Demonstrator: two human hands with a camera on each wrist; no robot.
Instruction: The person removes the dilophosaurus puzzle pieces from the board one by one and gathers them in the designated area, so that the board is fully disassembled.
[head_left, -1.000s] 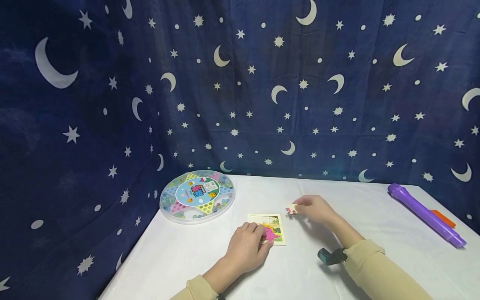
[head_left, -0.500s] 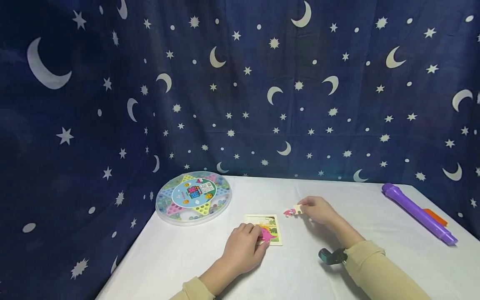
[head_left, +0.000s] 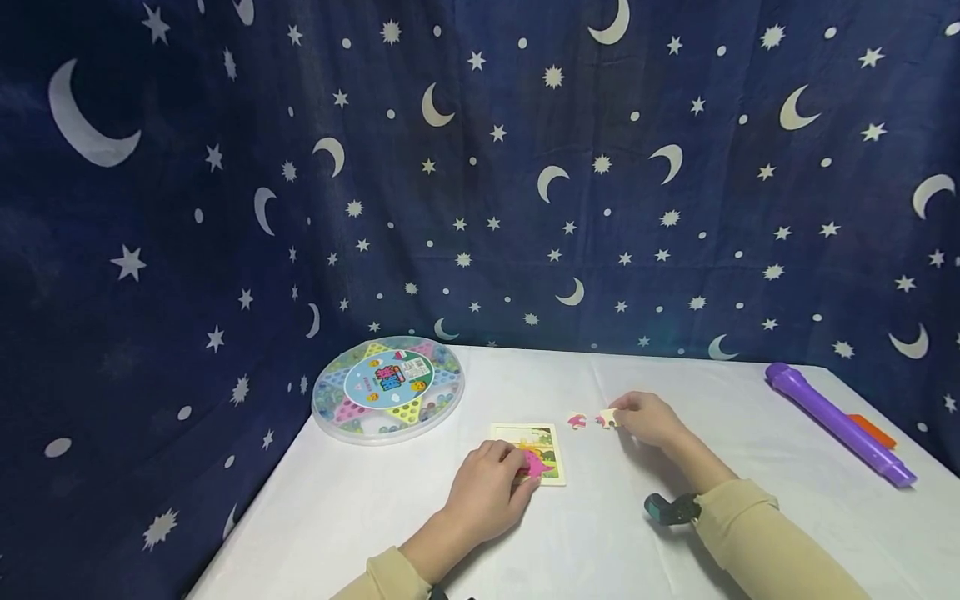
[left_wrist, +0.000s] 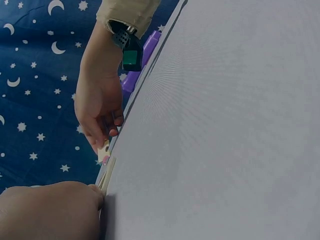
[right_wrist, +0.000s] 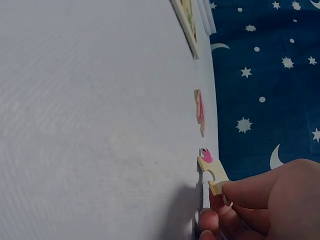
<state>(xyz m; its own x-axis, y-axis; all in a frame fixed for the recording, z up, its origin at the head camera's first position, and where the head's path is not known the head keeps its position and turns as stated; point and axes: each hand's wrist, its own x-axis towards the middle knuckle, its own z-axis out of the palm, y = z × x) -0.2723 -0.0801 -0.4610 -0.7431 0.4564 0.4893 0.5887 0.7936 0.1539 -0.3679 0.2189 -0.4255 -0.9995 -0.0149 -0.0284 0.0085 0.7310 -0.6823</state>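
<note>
My right hand [head_left: 651, 418] pinches a cream jigsaw piece [head_left: 607, 418] with pink on it between thumb and fingers. In the right wrist view that jigsaw piece [right_wrist: 216, 169] is tilted, close to the white table. A second, pink-printed jigsaw piece [head_left: 577, 421] lies flat just to its left, with a small gap between them. My left hand [head_left: 483, 487] grips the lower left corner of a framed puzzle board [head_left: 557, 437], fingers curled over it and thumb at the lower edge. A pink and yellow picture shows beside those fingers; the hand hides the rest of that corner.
A round, clear case of Chinese checkers [head_left: 388, 390] with marbles lies at the back left. On the right are a purple tube-shaped toy [head_left: 840, 425] and an orange object [head_left: 872, 431] behind it. A dark star-patterned curtain [head_left: 510, 192] hangs behind the white tablecloth [head_left: 585, 542].
My right hand has shifted slightly right with its jigsaw piece, which now stands apart from the pink one on the table. My left hand has stayed on the puzzle board.
</note>
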